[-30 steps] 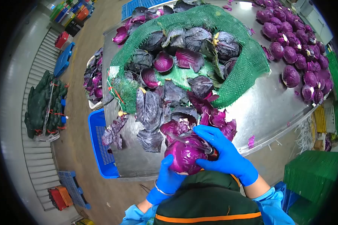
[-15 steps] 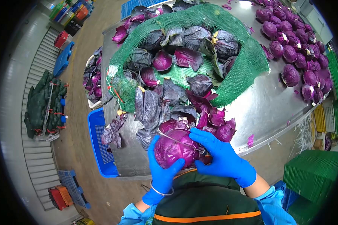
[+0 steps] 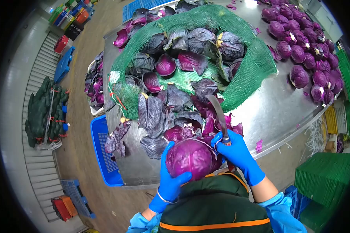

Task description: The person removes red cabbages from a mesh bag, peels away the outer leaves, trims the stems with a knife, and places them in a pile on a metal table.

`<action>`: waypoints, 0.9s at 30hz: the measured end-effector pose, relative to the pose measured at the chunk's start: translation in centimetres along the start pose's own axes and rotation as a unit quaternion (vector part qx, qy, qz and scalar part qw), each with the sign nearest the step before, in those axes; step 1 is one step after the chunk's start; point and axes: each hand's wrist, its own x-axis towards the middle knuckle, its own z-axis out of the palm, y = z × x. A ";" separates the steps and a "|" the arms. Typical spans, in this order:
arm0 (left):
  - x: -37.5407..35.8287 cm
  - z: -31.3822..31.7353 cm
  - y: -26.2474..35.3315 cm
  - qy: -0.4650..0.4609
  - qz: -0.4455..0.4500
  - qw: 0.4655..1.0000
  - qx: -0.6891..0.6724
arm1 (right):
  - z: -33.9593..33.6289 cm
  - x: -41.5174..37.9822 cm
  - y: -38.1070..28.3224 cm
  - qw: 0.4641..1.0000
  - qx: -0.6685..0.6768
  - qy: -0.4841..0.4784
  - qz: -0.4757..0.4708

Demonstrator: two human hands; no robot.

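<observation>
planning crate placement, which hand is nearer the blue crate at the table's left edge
Left. The left hand cups the cabbage, to the right of the blue crate; the right hand, holding the curved knife, is farther right, past the cabbage.

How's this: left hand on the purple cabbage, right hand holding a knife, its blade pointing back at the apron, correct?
The blade is misread: the head view shows it pointing away from the apron. The left hand is on the purple cabbage, the right hand holding a knife.
</observation>
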 end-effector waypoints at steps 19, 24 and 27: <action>0.8 -3.6 2.0 -0.284 0.082 0.953 0.070 | -0.7 -1.1 -0.9 0.993 0.116 0.014 -0.022; -0.5 -2.0 2.1 -0.097 -0.151 0.970 -0.167 | -2.1 1.0 0.1 0.980 -0.107 0.138 -0.091; 0.2 -4.1 -0.6 -0.154 -0.065 0.972 -0.167 | -0.4 -1.1 -1.6 0.990 0.031 -0.073 -0.116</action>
